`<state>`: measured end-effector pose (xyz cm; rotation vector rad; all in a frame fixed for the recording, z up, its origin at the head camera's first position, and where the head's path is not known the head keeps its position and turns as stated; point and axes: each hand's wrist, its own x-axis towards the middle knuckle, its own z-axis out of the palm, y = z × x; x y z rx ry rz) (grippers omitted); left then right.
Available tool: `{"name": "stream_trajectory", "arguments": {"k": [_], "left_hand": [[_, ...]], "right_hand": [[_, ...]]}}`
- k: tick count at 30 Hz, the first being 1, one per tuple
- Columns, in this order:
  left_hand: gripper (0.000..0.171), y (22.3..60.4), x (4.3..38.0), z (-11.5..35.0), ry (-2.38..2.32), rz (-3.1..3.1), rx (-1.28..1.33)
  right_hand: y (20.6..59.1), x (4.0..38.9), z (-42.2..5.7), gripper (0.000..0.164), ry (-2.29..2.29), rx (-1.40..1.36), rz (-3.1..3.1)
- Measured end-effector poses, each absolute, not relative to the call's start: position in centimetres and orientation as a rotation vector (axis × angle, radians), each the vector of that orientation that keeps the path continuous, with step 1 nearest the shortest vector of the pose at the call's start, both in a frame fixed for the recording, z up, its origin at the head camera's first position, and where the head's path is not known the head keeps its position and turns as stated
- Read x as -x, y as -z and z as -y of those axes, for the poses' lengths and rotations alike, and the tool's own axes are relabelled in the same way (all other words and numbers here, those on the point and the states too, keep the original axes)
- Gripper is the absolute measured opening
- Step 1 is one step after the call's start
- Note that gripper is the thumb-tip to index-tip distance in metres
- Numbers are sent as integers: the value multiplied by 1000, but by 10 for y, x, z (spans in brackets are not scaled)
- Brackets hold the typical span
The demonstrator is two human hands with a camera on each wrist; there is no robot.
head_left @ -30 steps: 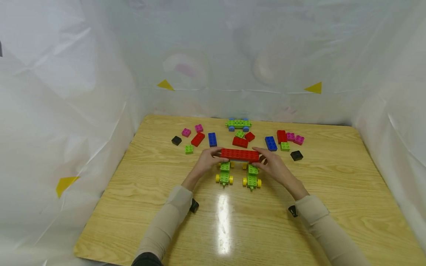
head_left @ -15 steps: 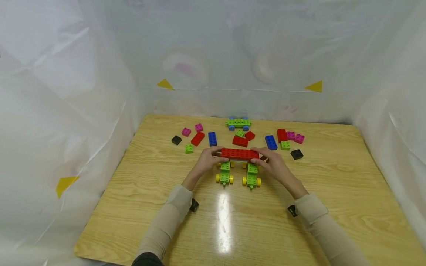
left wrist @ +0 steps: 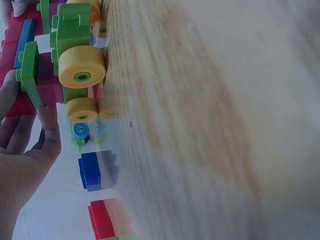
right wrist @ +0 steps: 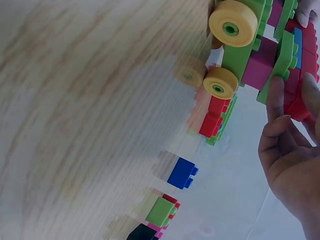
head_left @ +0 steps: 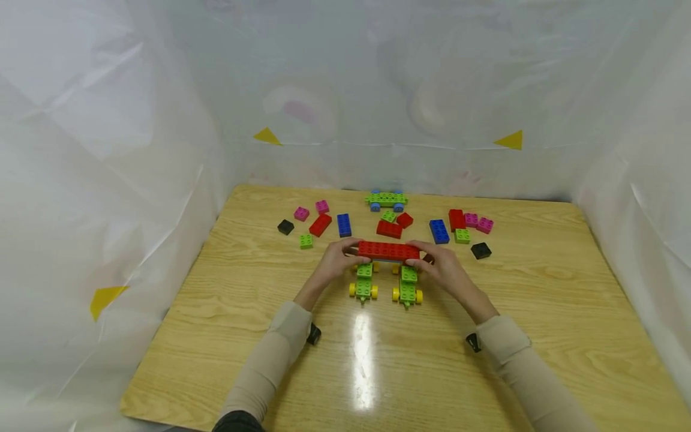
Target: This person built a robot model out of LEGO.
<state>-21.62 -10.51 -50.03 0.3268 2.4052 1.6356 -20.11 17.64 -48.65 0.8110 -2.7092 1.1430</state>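
A toy-brick structure stands mid-table on two green wheeled bases, the left base (head_left: 364,289) and the right base (head_left: 407,292), both with yellow wheels. Magenta bricks (right wrist: 259,62) and green plates (right wrist: 285,56) rise from the bases. A long red brick row (head_left: 388,250) spans the top, with a blue piece (left wrist: 24,42) showing beneath it. My left hand (head_left: 335,262) pinches the row's left end between thumb and fingers. At the opposite end, my right hand (head_left: 445,267) grips the red row, thumb at the front and fingers behind.
Behind the structure lie loose bricks: red (head_left: 389,229), blue (head_left: 344,225), another blue (head_left: 439,231), magenta (head_left: 484,225), lime (head_left: 306,241) and black (head_left: 481,250). A green base with blue wheels (head_left: 386,200) stands near the back edge. White sheeting (head_left: 345,120) encloses the wooden table (head_left: 302,384).
My right thumb and fingers have shifted slightly left over the end of the red row. The left hand keeps its hold, and the structure stays nearly in place.
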Motion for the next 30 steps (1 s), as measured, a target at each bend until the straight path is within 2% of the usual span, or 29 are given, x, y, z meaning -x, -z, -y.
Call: {"name": "stream_trajectory", "arguments": {"k": [10, 16, 21, 25, 27, 30], "left_hand": [[54, 499, 217, 107, -1669, -2318, -351], [62, 497, 210, 108, -1655, -2428, -336], [37, 483, 191, 104, -1641, -2921, -392], [19, 472, 174, 89, -1510, -3185, -741], [15, 469, 165, 78, -1461, -3187, -902], [12, 470, 153, 62, -1442, -3085, -996]], "right_hand": [[485, 202, -179, 44, -1182, -807, 2710], [485, 201, -178, 44, -1193, -809, 2717], [484, 201, -178, 43, -1185, -824, 2697], [483, 201, -178, 42, -1146, -832, 2677], [483, 201, -177, 41, -1122, -834, 2675], [483, 201, -176, 41, -1096, -836, 2679]]}}
